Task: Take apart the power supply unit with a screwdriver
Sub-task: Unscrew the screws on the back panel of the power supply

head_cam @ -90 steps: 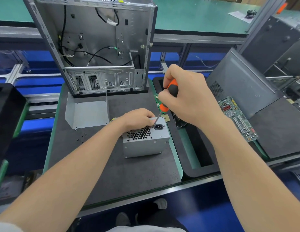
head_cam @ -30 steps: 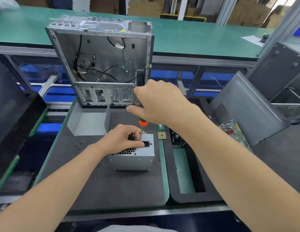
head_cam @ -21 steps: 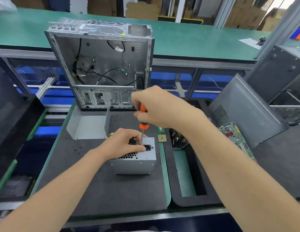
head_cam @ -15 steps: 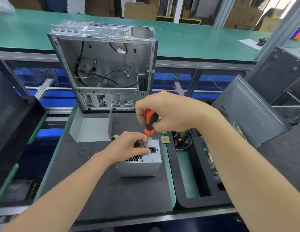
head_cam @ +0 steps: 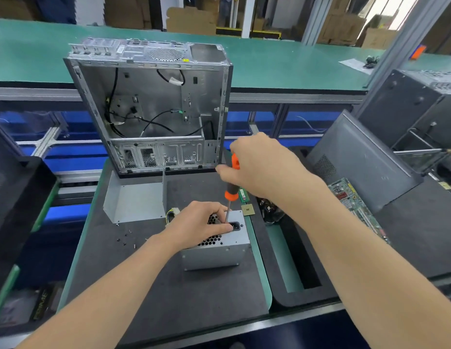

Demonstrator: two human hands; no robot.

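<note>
Both hands grip: left hand (head_cam: 199, 224) clasps the power supply unit (head_cam: 219, 250), right hand (head_cam: 259, 167) the screwdriver (head_cam: 231, 193). Its shaft stands near-upright, tip on the unit's top.

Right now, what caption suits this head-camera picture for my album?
Left hand steadies the power supply unit while the right hand holds a screwdriver tip-down on it.

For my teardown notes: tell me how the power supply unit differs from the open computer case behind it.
The computer case is far larger than the power supply unit. The case stands open, cables showing inside; the unit is a closed box. The left hand holds the unit while the right hand sets the screwdriver on it; the case is not being worked on. Both are bare grey metal with vent holes, on the dark mat.
</note>
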